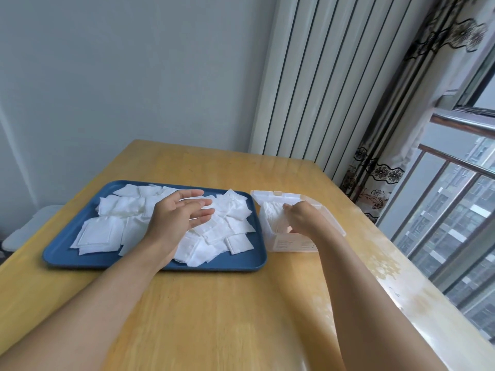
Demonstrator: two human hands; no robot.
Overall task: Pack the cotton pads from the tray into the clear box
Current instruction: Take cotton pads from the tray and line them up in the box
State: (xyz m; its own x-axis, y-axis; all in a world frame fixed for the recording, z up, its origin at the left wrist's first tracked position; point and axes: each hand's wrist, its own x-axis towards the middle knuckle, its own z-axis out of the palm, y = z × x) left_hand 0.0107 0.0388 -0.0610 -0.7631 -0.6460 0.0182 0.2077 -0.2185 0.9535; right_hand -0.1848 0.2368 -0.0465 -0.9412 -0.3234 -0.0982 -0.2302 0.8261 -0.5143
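A blue tray (61,254) lies on the wooden table and carries several white square cotton pads (97,232) scattered in a loose heap. My left hand (175,218) hovers over the middle of the heap, palm down, fingers spread, holding nothing. To the right of the tray stands the clear box (290,243) with its lid hinged back. A stack of pads (272,212) sits inside it. My right hand (305,216) reaches into the box from the right, fingers pressed on that stack; its fingertips are partly hidden.
The wooden table (214,303) runs to a pale worn edge on the right, beside a window with railings (455,210). A patterned curtain (380,170) and a white radiator (321,76) stand behind the table. A grey chair seat (29,228) shows at the left.
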